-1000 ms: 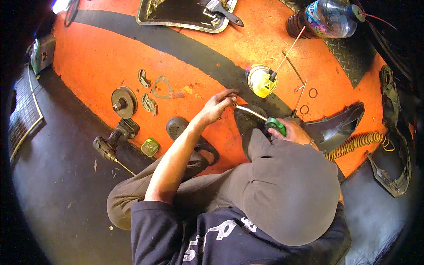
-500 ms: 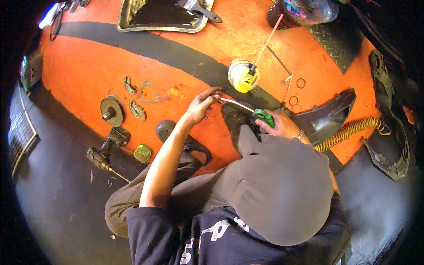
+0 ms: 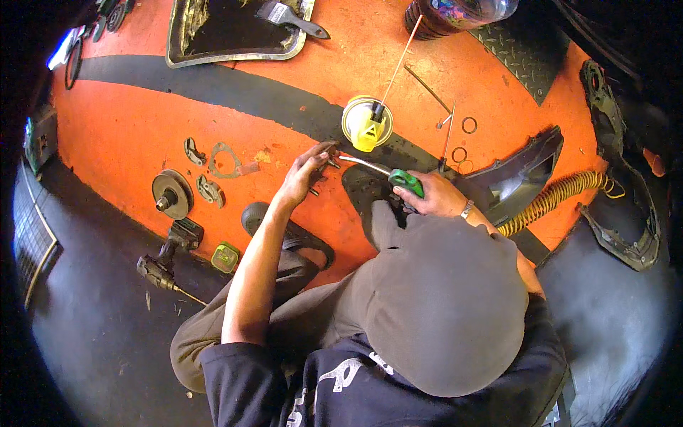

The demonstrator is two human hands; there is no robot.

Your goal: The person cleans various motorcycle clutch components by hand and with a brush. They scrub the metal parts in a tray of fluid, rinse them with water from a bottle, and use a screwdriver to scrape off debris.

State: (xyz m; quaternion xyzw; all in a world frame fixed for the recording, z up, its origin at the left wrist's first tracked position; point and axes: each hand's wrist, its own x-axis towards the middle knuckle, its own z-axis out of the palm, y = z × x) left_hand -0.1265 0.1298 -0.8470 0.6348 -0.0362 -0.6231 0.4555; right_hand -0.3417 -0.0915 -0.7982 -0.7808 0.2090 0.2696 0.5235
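Note:
My right hand (image 3: pixel 440 193) grips a screwdriver by its green handle (image 3: pixel 406 183). The bare metal shaft (image 3: pixel 364 164) points left, its tip close to the fingers of my left hand (image 3: pixel 302 173). Those fingers are closed around a small dark metal part (image 3: pixel 333 162), mostly hidden; whether the tip touches it I cannot tell. Both hands are low over an orange floor, between my shoes. Just beyond them stands a round tin (image 3: pixel 356 122) with a yellow-labelled piece on it and a thin stick or straw rising from it.
To the left lie a disc-shaped pulley (image 3: pixel 172 194), small curved metal pieces (image 3: pixel 210 191), a gasket (image 3: pixel 225 161), a power drill (image 3: pixel 168 254) and a green box (image 3: pixel 225 257). A brush (image 3: pixel 292 18) rests across a tray (image 3: pixel 235 57). On the right are a coiled yellow hose (image 3: pixel 553 203), black panels (image 3: pixel 523 167) and rings (image 3: pixel 469 125).
The view has shifted a little, so the floor things sit further left. My hands keep nearly the same pose, the screwdriver still pointing at my left fingers.

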